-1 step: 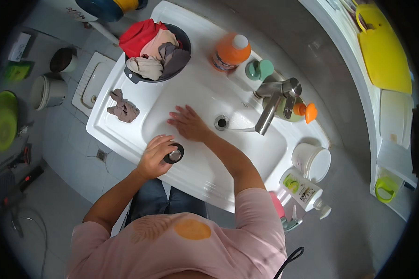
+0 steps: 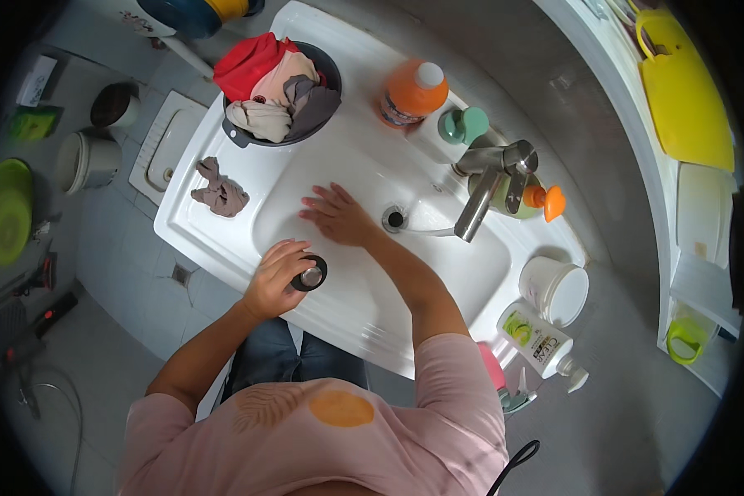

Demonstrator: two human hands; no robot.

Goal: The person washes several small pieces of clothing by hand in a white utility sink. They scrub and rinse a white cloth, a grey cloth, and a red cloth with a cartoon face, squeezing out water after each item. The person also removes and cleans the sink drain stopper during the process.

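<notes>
My left hand point(image 2: 274, 279) is wrapped round a black, round-ended object point(image 2: 309, 274) with a silvery grey centre, at the near edge of the white sink point(image 2: 372, 318). Most of that object is hidden under my fingers, so its kind is unclear. Further in, my right hand point(image 2: 339, 217) reaches over the basin with its fingers spread, holding nothing. Just right of it lies the dark drain hole point(image 2: 395, 219). A thin stream of water point(image 2: 428, 231) runs between the drain and the metal tap point(image 2: 481, 202).
A dark basin point(image 2: 332, 74) of red, beige and grey cloths stands at the far left corner. A brown crumpled cloth point(image 2: 221, 192) lies on the left ledge. An orange bottle point(image 2: 413, 95), pump bottles, a white tub point(image 2: 566, 296) and a white pump bottle point(image 2: 537, 339) line the back and right.
</notes>
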